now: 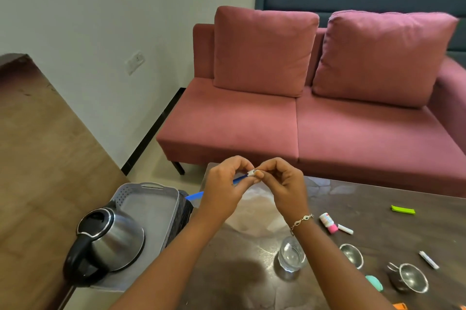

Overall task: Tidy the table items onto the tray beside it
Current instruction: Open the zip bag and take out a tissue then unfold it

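Both hands meet above the tabletop's (pixel 365 208) far left corner: the left hand (pixel 224 188) grips a blue-handled stick (pixel 239 179) and the right hand (pixel 280 183) pinches its white tip (pixel 251 172). The right should let go first. The left can then lay the stick flat on the tray's (pixel 151 205) bare far half, clear of the kettle (pixel 111 239).

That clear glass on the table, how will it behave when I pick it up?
The glass looks smooth and clear, so probably slippery and breakable. It stands upright and squat, so it is unlikely to tip. Whether it holds water I cannot tell.
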